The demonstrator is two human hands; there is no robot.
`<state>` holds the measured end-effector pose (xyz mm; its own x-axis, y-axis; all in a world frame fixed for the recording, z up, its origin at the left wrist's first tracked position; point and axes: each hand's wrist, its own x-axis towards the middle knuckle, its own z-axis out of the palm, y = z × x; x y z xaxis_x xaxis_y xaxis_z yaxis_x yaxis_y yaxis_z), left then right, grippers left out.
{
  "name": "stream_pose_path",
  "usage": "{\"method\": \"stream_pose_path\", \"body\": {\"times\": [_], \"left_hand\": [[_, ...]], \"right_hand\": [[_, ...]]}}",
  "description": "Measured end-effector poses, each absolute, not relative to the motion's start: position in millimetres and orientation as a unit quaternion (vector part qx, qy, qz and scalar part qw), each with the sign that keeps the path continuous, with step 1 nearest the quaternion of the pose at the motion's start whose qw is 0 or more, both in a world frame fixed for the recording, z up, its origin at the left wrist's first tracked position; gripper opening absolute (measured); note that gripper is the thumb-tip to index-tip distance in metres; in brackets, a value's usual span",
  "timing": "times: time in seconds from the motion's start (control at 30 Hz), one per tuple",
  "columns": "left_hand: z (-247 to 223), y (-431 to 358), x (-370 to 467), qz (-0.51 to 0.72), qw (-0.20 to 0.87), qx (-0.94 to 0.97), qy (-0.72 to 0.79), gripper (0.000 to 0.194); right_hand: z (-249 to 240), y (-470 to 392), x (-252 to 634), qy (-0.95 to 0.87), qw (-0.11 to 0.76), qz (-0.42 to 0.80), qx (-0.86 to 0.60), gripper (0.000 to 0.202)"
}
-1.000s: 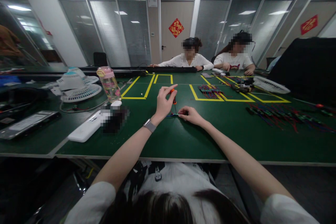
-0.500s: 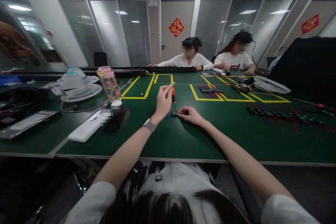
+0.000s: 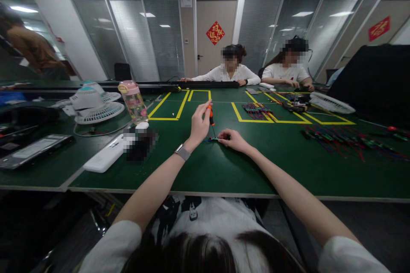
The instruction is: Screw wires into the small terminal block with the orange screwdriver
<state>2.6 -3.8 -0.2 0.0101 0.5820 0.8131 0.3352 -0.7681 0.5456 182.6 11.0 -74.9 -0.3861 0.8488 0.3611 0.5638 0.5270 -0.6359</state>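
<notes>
My left hand point(image 3: 201, 123) is closed around the orange and black handle of a screwdriver point(image 3: 211, 116), which stands nearly upright. Its thin shaft runs down to a small green circuit board point(image 3: 214, 139) lying on the green table. Pinched at the board's right end, the fingers of my right hand point(image 3: 233, 140) keep hold of it. Thin coloured wires come off the board's left side. My fingers cover part of the board, and the exact spot under the screwdriver tip is too small to make out.
Wired circuit boards point(image 3: 256, 111) lie within yellow tape, with a larger pile point(image 3: 349, 138) to the right. On the left are a pink-lidded bottle point(image 3: 134, 102), a white power bank point(image 3: 105, 153) and white fans point(image 3: 96, 104). Two people sit across the table point(image 3: 243, 170).
My left fingers have shifted slightly around the screwdriver handle. My right hand stays put on the board. A person at far left has come further into view; a co-worker's hands at right have moved.
</notes>
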Motion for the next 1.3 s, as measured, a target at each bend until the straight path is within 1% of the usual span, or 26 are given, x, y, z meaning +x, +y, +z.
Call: {"method": "stream_pose_path", "body": {"times": [0.17, 0.27, 0.4, 0.6, 0.8, 1.0, 1.07, 1.2, 1.3], "left_hand": [[-0.2, -5.5, 3.3, 0.633, 0.063, 0.691, 0.344, 0.024], [-0.2, -5.6, 3.0, 0.629, 0.073, 0.688, 0.355, 0.026], [-0.7, -5.1, 2.8, 0.629, 0.094, 0.700, 0.325, 0.031], [-1.5, -5.1, 2.1, 0.631, 0.039, 0.686, 0.360, 0.024], [-0.8, -4.8, 2.2, 0.625, 0.095, 0.702, 0.328, 0.033], [-1.9, -5.1, 2.4, 0.637, 0.036, 0.681, 0.361, 0.022], [-1.8, -4.7, 2.2, 0.635, 0.049, 0.679, 0.365, 0.022], [-0.3, -5.4, 2.3, 0.623, 0.091, 0.700, 0.337, 0.032], [0.7, -7.5, 3.1, 0.626, 0.073, 0.695, 0.346, 0.027]], "right_hand": [[-74.1, 10.3, 182.4, -0.805, 0.337, 0.211, -0.440, 0.016], [-74.8, 11.1, 182.6, -0.804, 0.336, 0.216, -0.441, 0.017], [-75.0, 11.7, 182.9, -0.805, 0.333, 0.219, -0.440, 0.017], [-73.8, 10.2, 182.3, -0.801, 0.336, 0.224, -0.441, 0.018], [-74.6, 10.4, 182.0, -0.800, 0.339, 0.226, -0.440, 0.018], [-76.0, 11.6, 182.4, -0.803, 0.338, 0.217, -0.439, 0.017], [-76.0, 11.6, 182.3, -0.803, 0.339, 0.218, -0.439, 0.017], [-75.6, 10.9, 182.1, -0.798, 0.341, 0.225, -0.443, 0.018], [-75.2, 10.5, 182.1, -0.799, 0.341, 0.223, -0.443, 0.018]]}}
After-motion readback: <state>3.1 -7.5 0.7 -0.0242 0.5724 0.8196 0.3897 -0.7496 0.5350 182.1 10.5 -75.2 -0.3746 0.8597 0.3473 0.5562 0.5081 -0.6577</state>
